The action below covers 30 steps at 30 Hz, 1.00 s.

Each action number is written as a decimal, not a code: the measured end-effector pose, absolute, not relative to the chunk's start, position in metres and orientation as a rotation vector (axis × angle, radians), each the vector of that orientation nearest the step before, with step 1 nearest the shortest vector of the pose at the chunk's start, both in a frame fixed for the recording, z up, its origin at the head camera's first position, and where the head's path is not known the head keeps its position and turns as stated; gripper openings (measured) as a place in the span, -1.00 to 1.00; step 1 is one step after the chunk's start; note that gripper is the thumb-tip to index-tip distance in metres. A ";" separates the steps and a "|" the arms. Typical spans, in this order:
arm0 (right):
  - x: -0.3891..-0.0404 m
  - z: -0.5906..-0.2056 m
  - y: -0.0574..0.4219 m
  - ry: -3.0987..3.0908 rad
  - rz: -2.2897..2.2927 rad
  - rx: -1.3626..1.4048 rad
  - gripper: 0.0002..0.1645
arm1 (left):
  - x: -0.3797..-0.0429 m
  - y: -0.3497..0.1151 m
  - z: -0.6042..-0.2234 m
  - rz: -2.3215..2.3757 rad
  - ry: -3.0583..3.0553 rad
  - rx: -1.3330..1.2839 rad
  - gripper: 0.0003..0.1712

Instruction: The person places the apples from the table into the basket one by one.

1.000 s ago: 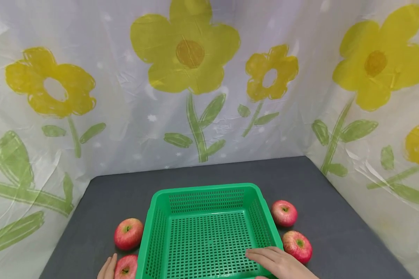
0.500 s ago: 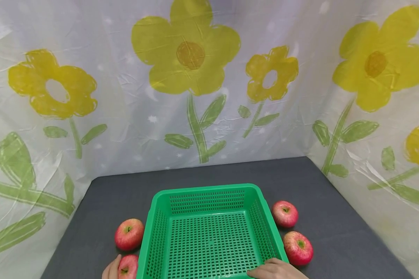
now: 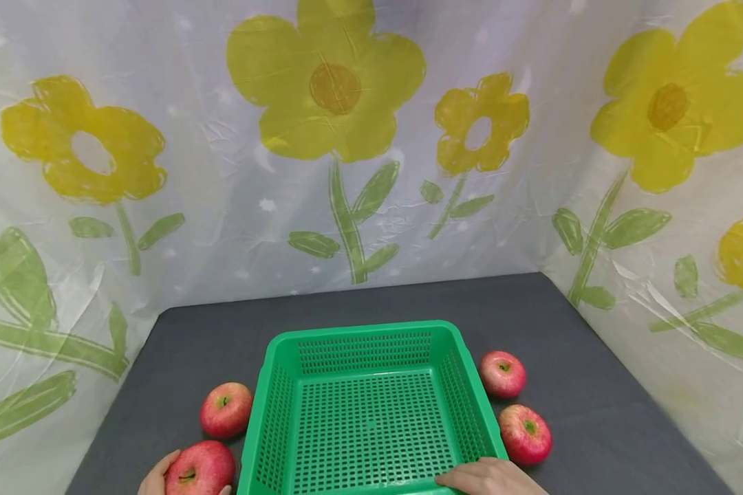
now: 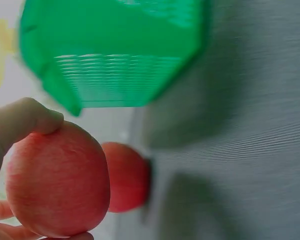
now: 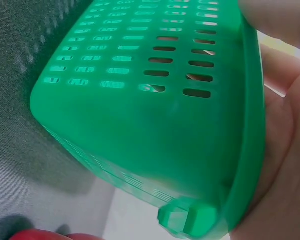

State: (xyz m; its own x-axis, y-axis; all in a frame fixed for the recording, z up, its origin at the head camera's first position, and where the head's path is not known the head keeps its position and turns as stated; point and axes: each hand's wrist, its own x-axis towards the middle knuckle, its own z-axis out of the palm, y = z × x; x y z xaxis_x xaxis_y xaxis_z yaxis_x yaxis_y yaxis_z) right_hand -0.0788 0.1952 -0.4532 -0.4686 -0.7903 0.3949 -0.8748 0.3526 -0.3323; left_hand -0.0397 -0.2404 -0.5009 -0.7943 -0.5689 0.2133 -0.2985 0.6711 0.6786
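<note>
My left hand (image 3: 155, 477) holds a red apple (image 3: 199, 469) left of the green plastic basket (image 3: 359, 333). In the left wrist view, thumb and fingers curl round that apple (image 4: 60, 180), which is up off the dark table. Just beyond it sits another red apple (image 3: 225, 410), beside the basket's left wall. My right hand (image 3: 492, 477) grips the rim at the basket's near right corner. Up close in the right wrist view, the thumb lies on the outside of the slotted wall and the other fingers pass behind the rim (image 5: 252, 125).
Two more apples, one farther (image 3: 502, 375) and one nearer (image 3: 525, 434), lie along the basket's right side. A dark grey cloth (image 3: 600, 412) covers the table. White curtains (image 3: 223, 240) with yellow flowers stand at the back and both sides.
My left hand has closed round the near left apple and raised it, moving it slightly left. My right hand has lowered onto the basket's near right rim and grips it. The basket stays put.
</note>
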 end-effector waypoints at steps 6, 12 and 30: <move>-0.080 -0.452 0.196 -2.428 0.738 1.516 -0.68 | -0.049 -0.224 -0.444 -0.828 -2.276 0.640 0.04; -0.080 -0.455 0.195 -2.407 0.816 1.522 -0.67 | -0.072 -0.218 -0.401 -0.915 -2.496 0.285 -0.02; -0.083 -0.459 0.194 -2.310 0.859 1.549 -0.60 | -0.152 -0.168 -0.401 -0.994 -2.823 -0.556 -0.03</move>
